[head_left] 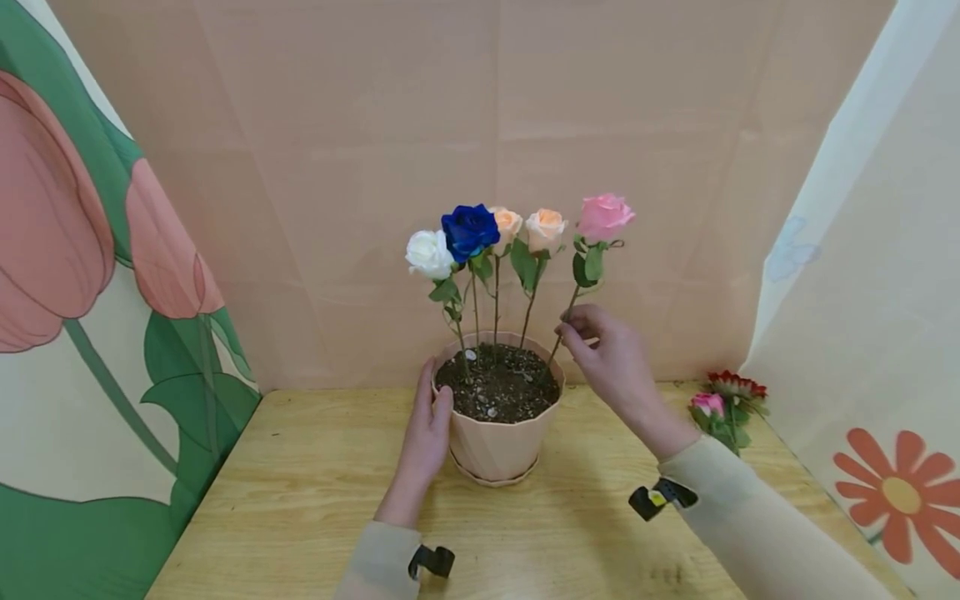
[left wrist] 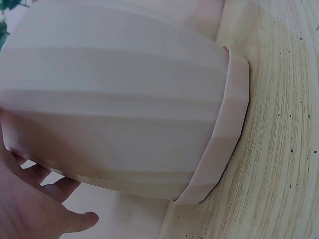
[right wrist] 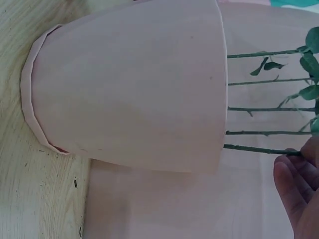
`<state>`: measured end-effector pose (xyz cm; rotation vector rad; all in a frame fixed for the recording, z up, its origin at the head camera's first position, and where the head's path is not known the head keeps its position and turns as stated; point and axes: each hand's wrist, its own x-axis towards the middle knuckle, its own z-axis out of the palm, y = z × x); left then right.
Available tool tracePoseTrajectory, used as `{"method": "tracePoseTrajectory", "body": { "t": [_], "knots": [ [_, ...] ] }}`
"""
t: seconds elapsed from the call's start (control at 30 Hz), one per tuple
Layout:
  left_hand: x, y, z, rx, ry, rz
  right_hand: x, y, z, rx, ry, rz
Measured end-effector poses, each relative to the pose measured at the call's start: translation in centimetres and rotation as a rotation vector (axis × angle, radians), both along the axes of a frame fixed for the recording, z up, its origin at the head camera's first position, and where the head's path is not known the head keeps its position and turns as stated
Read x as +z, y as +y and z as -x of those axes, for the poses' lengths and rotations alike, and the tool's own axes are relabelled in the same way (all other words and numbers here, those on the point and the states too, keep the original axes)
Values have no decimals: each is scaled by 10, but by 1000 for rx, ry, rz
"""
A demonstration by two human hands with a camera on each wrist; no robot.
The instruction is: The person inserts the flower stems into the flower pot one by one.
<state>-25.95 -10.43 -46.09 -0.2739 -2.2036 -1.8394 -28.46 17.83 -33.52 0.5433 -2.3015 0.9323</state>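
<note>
**Pink rose (head_left: 606, 218) at the pot's (head_left: 495, 446) right edge**

The right grip (head_left: 611, 354) pinches the rose's stem (head_left: 574, 298) partway down; its foot meets the soil (head_left: 513, 387) just inside the rim, leaning outward. How deep it sits is hidden. The left grip (head_left: 430, 421) lies relaxed, unclenched, against the pot's left side. For a firm set, it seems best to pinch lower, press along the stem's own line, brace the pot against tipping on the surface (head_left: 322, 475), and avoid knocking the neighbouring peach rose (head_left: 546, 229).
</note>
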Motion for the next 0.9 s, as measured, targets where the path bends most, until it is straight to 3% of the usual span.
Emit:
{"method": "tracePoseTrajectory", "body": {
  "t": [0.5,0.9],
  "knots": [
    [1,1,-2,2,1,5,-6,-5,-2,3,-61,11],
    [-1,2,0,9,7,5,-12,-6,0,-6,-56,-15]
  ]
}}
